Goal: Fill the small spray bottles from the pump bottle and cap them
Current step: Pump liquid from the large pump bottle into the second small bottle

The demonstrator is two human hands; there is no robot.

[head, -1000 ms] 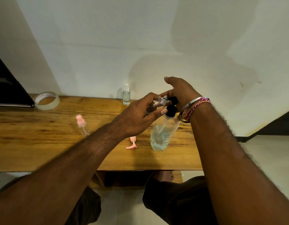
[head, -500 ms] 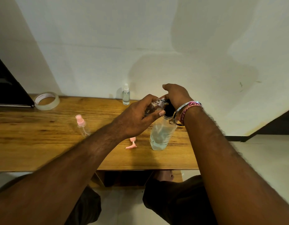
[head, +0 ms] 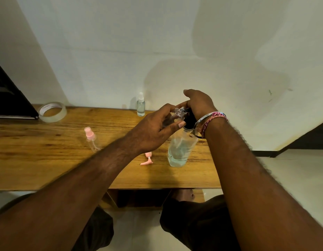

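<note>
A clear pump bottle (head: 180, 151) with pale liquid and a black pump head (head: 190, 119) stands on the wooden table (head: 48, 151). My right hand (head: 198, 104) rests on top of the pump head. My left hand (head: 153, 129) grips a small clear uncapped spray bottle (head: 178, 112), tilted with its mouth at the pump spout. A pink spray cap (head: 147, 159) lies loose on the table beside the pump bottle. Another small clear bottle with a pink cap (head: 91, 139) stands to the left. A small white-capped bottle (head: 140, 105) stands by the wall.
A roll of clear tape (head: 52, 112) lies at the back left, next to a dark flat object (head: 10, 98). The table's front edge runs just below the pump bottle. My knees are under the table.
My right hand pressed down on the pump head half a second ago and has risen again. My left hand kept the small bottle at the spout.
</note>
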